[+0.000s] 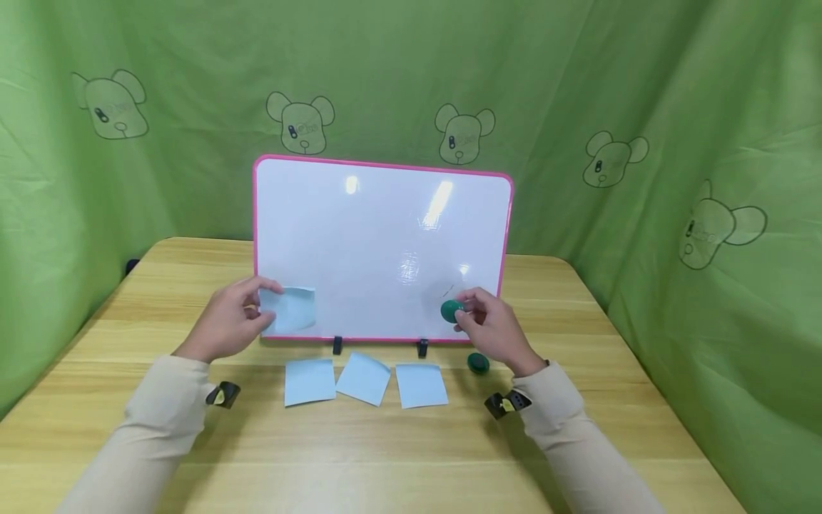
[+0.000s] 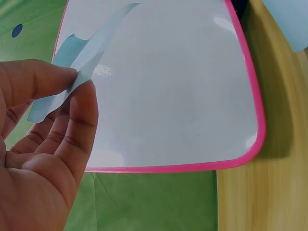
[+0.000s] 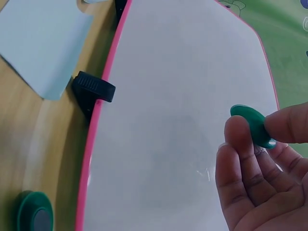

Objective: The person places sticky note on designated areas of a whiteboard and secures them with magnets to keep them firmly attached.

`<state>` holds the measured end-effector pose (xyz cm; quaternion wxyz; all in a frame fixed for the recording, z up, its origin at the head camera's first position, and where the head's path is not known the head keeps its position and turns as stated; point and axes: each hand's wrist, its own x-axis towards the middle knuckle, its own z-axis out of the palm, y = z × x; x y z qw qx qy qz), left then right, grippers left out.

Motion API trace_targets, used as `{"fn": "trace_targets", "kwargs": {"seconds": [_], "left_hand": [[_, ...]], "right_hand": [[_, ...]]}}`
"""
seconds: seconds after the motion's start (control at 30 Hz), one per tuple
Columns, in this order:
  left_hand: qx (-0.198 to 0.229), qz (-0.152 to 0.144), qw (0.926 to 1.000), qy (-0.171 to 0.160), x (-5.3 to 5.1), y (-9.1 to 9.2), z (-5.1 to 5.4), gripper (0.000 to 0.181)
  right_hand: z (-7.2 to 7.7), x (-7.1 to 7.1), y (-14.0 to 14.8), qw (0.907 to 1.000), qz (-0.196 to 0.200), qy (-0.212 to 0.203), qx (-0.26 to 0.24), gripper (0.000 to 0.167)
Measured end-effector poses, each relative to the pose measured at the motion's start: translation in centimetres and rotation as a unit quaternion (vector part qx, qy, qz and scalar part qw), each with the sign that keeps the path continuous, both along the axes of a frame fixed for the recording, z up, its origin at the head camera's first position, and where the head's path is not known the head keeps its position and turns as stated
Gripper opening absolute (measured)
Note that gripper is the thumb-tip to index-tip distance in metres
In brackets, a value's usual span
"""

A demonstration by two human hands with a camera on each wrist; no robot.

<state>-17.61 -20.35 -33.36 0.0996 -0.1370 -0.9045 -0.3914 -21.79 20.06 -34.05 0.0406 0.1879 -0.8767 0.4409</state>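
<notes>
A blue sticky note point(image 1: 295, 311) is pinched at its left edge between the thumb and fingers of my left hand point(image 1: 227, 318), in front of the whiteboard's lower left. In the left wrist view the sticky note point(image 2: 98, 50) looks bent and stands out from the board. My right hand point(image 1: 497, 330) pinches a round green magnet point(image 1: 452, 310) before the lower right of the pink-framed whiteboard point(image 1: 379, 243). In the right wrist view that magnet point(image 3: 251, 124) is held between thumb and fingertips. A second green magnet point(image 1: 478, 363) lies on the table, its dark disc facing up.
Three more blue sticky notes, a left one point(image 1: 310, 382), a tilted middle one point(image 1: 364, 379) and a right one point(image 1: 421, 385), lie before the board. Two black clips point(image 1: 337, 345) hold its bottom edge on the wooden table point(image 1: 359, 464). A green curtain point(image 1: 385, 64) hangs behind.
</notes>
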Motion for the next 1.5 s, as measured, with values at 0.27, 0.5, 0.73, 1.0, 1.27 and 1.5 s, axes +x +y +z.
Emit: {"fn": "trace_targets", "kwargs": {"seconds": [0.27, 0.5, 0.73, 1.0, 1.27, 1.5], "left_hand": [[0.013, -0.007, 0.9999, -0.004, -0.4, 0.4, 0.5, 0.032], [0.021, -0.001, 0.9997, -0.015, -0.8, 0.8, 1.0, 0.032], [0.031, 0.002, 0.9994, -0.014, -1.5, 1.0, 1.4, 0.031], [0.037, -0.004, 0.9992, -0.011, -1.8, 1.1, 1.9, 0.032], [0.037, -0.003, 0.9991, -0.021, -2.3, 1.3, 2.6, 0.033], [0.039, -0.005, 0.9988, -0.029, -2.7, 1.4, 2.9, 0.035]], "right_hand": [[0.4, -0.5, -0.6, 0.9998, 0.009, 0.01, -0.012, 0.017], [0.9, -0.6, -1.1, 0.9996, 0.013, 0.01, -0.025, 0.02], [1.0, -1.3, -1.4, 0.9993, 0.009, 0.013, -0.034, 0.017], [1.6, -1.6, -2.2, 0.9991, 0.012, 0.012, -0.038, 0.017], [2.2, -1.9, -3.0, 0.9994, 0.006, 0.012, -0.033, 0.016], [2.6, -2.4, -3.6, 0.9989, 0.01, 0.019, -0.042, 0.017]]}}
